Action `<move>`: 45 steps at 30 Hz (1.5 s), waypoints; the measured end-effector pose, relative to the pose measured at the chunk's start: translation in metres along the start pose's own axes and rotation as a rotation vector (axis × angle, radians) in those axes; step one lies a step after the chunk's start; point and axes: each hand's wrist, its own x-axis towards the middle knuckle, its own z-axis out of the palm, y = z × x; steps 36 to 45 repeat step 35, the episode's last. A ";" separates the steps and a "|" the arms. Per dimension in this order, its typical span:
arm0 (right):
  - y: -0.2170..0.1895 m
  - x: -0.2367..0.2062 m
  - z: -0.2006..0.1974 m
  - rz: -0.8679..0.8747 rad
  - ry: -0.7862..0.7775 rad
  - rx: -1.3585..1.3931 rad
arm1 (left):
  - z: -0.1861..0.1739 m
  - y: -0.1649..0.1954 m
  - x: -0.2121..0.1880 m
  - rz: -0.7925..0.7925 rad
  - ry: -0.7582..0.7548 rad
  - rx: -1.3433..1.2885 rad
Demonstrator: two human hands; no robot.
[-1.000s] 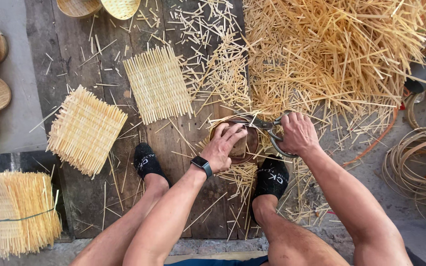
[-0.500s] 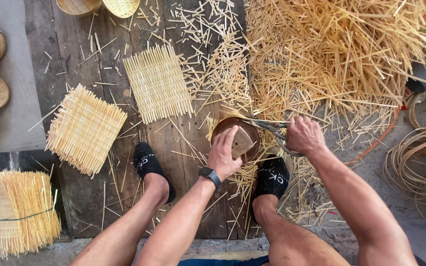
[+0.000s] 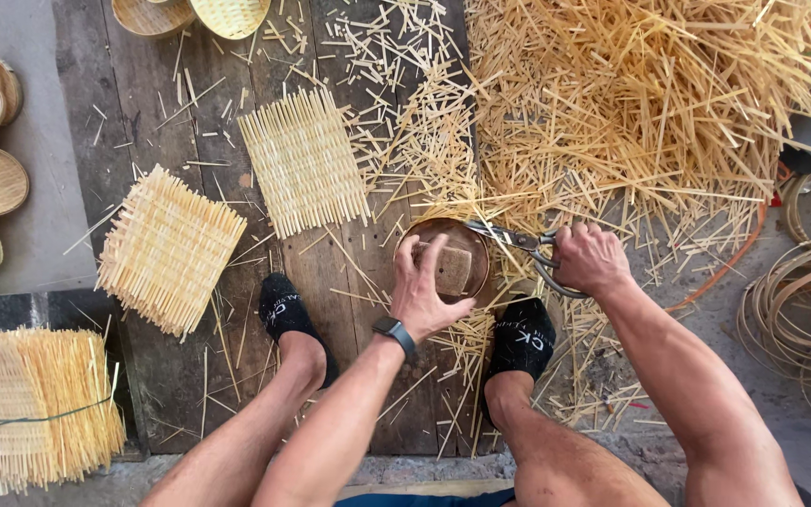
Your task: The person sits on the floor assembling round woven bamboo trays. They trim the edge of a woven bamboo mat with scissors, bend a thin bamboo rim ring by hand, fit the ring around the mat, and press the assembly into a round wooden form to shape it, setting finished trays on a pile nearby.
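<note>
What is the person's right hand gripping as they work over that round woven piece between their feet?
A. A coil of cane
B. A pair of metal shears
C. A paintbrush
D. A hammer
B: the right hand is closed around the looped handles of a pair of metal shears, whose blades point at the rim of the small round brown woven piece that the left hand presses down.

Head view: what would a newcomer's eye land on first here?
The huge heap of pale bamboo slivers fills the upper right. At centre, the left hand presses a round brown wooden form while the right hand grips metal shears at its rim. Square woven bamboo mats lie on the dark wooden boards to the left.
</note>
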 end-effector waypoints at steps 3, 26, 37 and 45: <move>-0.006 -0.004 -0.005 -0.050 0.165 -0.058 | 0.018 0.008 -0.006 -0.045 0.175 -0.044; -0.005 0.003 -0.001 -0.021 0.152 -0.017 | 0.015 -0.001 0.000 -0.057 0.117 -0.034; 0.007 0.025 0.025 -0.043 0.142 -0.058 | 0.000 -0.011 0.005 0.049 -0.113 -0.014; 0.007 0.025 0.025 -0.043 0.142 -0.058 | 0.000 -0.011 0.005 0.049 -0.113 -0.014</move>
